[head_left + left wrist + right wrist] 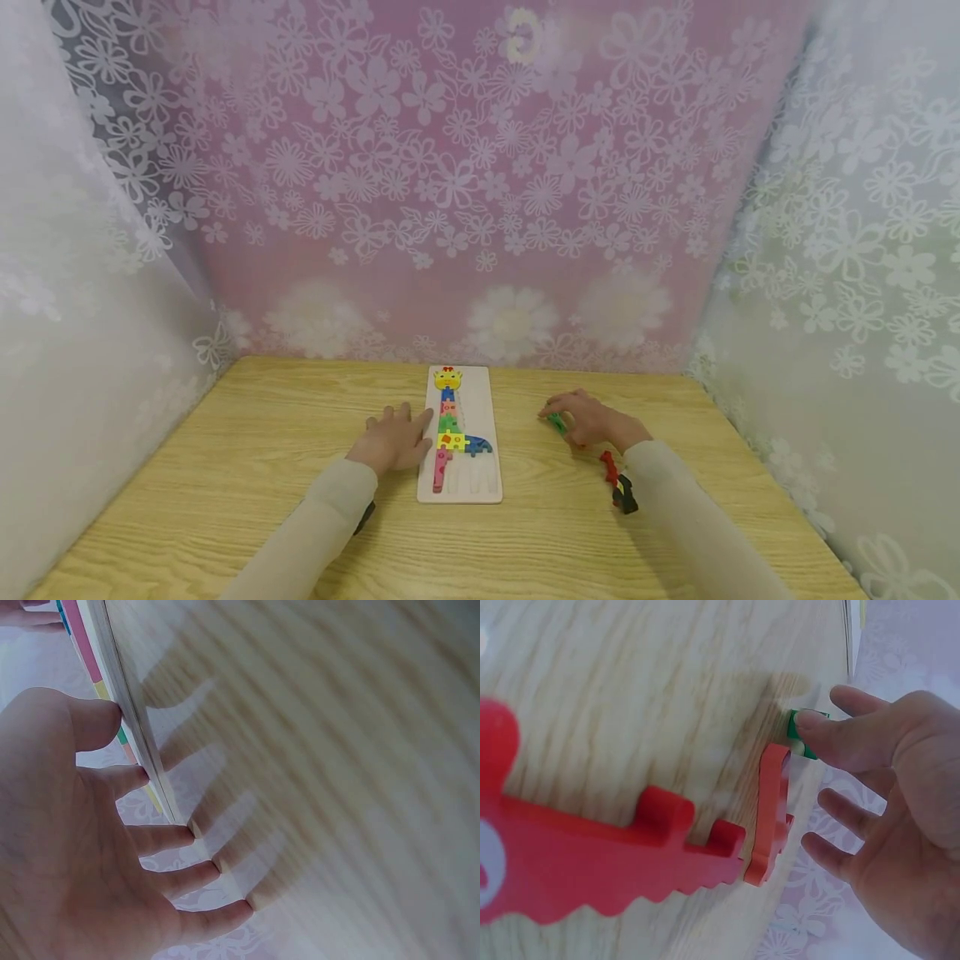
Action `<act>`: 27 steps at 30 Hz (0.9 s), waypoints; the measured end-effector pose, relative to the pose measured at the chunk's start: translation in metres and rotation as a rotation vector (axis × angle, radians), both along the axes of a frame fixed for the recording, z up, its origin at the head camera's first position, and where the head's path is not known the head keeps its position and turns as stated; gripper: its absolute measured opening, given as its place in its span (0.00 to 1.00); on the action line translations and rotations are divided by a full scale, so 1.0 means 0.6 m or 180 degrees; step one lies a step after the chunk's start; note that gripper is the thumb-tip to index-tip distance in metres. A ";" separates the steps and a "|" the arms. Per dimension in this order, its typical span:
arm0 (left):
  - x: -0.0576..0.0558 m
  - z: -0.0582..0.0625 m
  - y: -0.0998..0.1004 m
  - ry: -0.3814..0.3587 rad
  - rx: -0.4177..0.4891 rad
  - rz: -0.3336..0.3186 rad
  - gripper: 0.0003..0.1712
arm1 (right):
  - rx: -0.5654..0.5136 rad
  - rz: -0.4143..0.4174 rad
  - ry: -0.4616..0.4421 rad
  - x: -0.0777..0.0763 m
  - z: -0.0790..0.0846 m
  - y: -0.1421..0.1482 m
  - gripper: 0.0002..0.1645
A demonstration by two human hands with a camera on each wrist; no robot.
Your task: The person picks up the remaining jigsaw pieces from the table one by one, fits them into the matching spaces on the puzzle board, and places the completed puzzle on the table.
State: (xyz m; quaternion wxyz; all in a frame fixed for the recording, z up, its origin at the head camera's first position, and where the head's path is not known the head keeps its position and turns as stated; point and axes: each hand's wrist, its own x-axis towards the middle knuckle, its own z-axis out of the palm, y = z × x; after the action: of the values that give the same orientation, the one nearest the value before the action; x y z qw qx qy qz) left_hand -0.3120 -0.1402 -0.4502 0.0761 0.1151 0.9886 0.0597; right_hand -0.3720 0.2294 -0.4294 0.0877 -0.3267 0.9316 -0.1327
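A white puzzle board (pixel 476 383) with a giraffe picture lies mid-table, several coloured pieces seated in it. My left hand (pixel 390 440) is at its left side, fingers spread. In the left wrist view the thumb (pixel 97 724) is against the board's edge (pixel 135 712) and the other fingertips reach down to the tabletop. To the right of the board, my right hand (pixel 588 419) pinches a green puzzle piece (pixel 799 733) between thumb and forefinger, low over the table. Its other fingers are loosely bent. Close below them lies an orange piece (pixel 769 814).
A red piece (pixel 609 467) with a notched edge lies on the wooden table (pixel 300 517) near my right wrist. Pale leg-shaped recesses (pixel 475 479) show at the board's lower right. Flower-patterned curtains (pixel 465 208) stand behind the table and on both sides.
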 end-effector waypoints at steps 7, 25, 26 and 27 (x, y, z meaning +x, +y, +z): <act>-0.001 0.000 0.000 -0.0010 0.0018 0.0014 0.36 | -0.0027 -0.0004 -0.0019 -0.002 -0.005 0.003 0.32; -0.001 0.002 0.001 -0.0007 0.0005 0.0043 0.36 | -0.0051 0.0011 0.0145 -0.006 -0.013 -0.004 0.29; -0.001 0.001 0.001 -0.0008 0.0005 0.0047 0.36 | -0.0065 0.0016 0.0148 -0.005 -0.012 -0.005 0.29; -0.002 0.000 0.001 -0.0011 0.0005 0.0052 0.36 | -0.0083 0.0017 0.0151 -0.005 -0.012 -0.006 0.29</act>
State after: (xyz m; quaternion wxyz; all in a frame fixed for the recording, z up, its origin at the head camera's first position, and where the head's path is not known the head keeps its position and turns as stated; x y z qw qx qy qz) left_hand -0.3130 -0.1394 -0.4500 0.0773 0.1071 0.9893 0.0613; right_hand -0.3749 0.2259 -0.4364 0.0616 -0.3334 0.9308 -0.1367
